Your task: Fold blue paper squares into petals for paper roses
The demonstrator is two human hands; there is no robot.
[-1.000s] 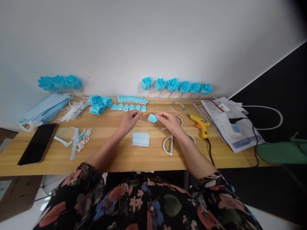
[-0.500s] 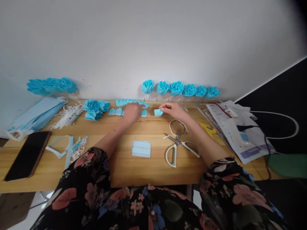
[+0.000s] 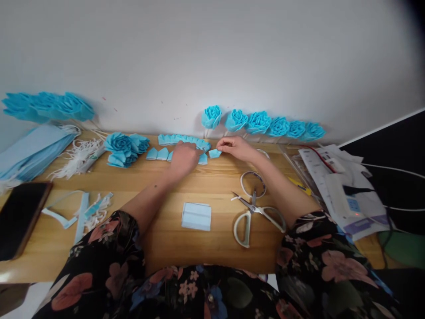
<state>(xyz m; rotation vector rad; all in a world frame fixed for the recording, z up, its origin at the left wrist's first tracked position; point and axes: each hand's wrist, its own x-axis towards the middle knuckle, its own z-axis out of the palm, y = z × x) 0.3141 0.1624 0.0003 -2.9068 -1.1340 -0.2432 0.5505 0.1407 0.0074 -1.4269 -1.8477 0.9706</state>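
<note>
My right hand (image 3: 235,147) pinches a small folded blue petal (image 3: 214,153) at the right end of a row of folded blue petals (image 3: 162,154) on the wooden table (image 3: 133,190). My left hand (image 3: 182,158) lies curled over the middle of that row, fingers bent and touching the pieces; whether it holds one is hidden. Behind the row lies a longer strip of overlapped blue petals (image 3: 181,140).
Blue paper roses (image 3: 262,122) lean on the wall at the back. More roses (image 3: 124,146), blue masks (image 3: 29,150), ear loops (image 3: 78,156) and a phone (image 3: 18,217) lie left. A folded blue stack (image 3: 196,216), white scissors (image 3: 252,215), a tape ring (image 3: 253,184) and papers (image 3: 341,190) sit nearer.
Both hands have moved away from me to the petal row at the back. The right hand carried the blue petal there; the view has leaned forward.
</note>
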